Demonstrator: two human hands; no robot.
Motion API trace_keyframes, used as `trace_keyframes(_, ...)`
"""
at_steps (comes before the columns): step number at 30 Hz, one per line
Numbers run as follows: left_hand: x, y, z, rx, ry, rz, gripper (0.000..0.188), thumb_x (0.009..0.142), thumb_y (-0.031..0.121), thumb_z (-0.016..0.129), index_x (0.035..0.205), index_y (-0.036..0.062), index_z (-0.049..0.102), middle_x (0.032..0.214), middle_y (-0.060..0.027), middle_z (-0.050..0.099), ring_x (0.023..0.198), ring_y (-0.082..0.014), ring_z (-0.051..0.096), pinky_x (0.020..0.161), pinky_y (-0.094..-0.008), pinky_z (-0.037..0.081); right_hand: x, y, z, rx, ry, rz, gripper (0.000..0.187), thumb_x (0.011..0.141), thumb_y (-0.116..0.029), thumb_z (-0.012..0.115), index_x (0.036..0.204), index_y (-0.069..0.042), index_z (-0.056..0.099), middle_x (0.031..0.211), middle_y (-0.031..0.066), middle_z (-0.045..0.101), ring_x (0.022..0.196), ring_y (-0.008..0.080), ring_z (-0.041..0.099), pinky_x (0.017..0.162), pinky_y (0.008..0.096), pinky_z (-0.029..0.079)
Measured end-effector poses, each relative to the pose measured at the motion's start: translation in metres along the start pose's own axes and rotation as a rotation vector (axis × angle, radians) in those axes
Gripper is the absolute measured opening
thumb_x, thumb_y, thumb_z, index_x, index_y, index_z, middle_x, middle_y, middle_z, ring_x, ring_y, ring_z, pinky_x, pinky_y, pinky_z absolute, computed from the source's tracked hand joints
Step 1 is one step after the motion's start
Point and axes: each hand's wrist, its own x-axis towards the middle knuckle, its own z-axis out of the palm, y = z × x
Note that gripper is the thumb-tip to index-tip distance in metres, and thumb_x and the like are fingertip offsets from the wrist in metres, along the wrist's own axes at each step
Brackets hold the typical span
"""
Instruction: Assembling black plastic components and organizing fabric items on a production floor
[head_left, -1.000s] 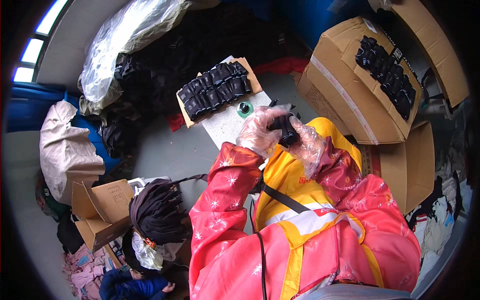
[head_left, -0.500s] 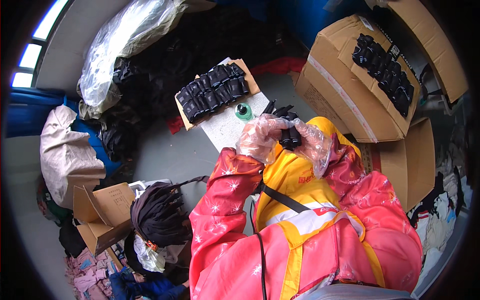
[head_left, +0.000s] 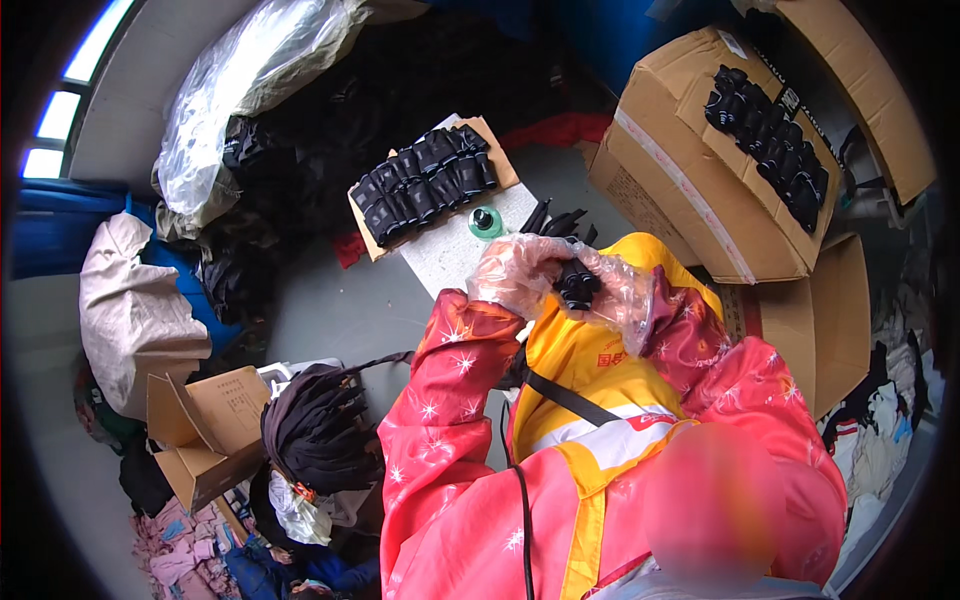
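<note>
In front of my chest both hands, in clear plastic gloves, hold a bundle of black gloves (head_left: pixel 577 283). Dark finger-like ends stick out at its far side, past my hands. My left hand (head_left: pixel 515 272) is closed around the bundle's left side. On the right side my right hand (head_left: pixel 625 292) wraps round it, fingers partly hidden. Just beyond my left hand, a green bottle (head_left: pixel 486 223) with a dark top stands on a white board (head_left: pixel 440 262). Rows of rolled black bundles (head_left: pixel 425 180) lie on a cardboard sheet (head_left: pixel 508 172) on that board.
At right stands a big cardboard box (head_left: pixel 665 120) with more black bundles (head_left: pixel 768 150) on top; an open box (head_left: pixel 840 320) sits below it. To the left are a heap of black strips (head_left: pixel 320 425), a small open carton (head_left: pixel 225 405) and a cloth-covered pile (head_left: pixel 135 310).
My hands have drawn slightly closer together and tilted round the black bundle. Its finger-like ends now fan out more beyond my hands.
</note>
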Motion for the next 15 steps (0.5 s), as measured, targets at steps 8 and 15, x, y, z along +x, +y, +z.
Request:
trace_keyframes(8, 0.007, -0.02, -0.009, 0.282, 0.045, 0.108, 0.033, 0.073, -0.004, 0.06, 0.103, 0.007, 0.066, 0.097, -0.0135, 0.064, 0.09, -0.0305, 0.063, 0.077, -0.0347, 0.05, 0.037, 0.018, 0.004, 0.359, 0.011, -0.017, 0.026, 0.09, -0.037, 0.058, 0.098, -0.012, 0.063, 0.086, 0.0044, 0.066, 0.073, 0.0148, 0.063, 0.054, 0.029, 0.053)
trace_keyframes(15, 0.007, -0.086, -0.051, 0.008, 0.731, -0.075, 0.015, 0.084, 0.012, 0.065, 0.098, 0.006, 0.066, 0.089, -0.0118, 0.067, 0.084, -0.021, 0.065, 0.075, -0.032, 0.05, 0.079, -0.006, -0.004, 0.438, 0.147, -0.018, 0.031, 0.092, -0.041, 0.052, 0.091, -0.011, 0.061, 0.079, 0.0061, 0.065, 0.065, 0.0217, 0.06, 0.052, 0.0328, 0.048)
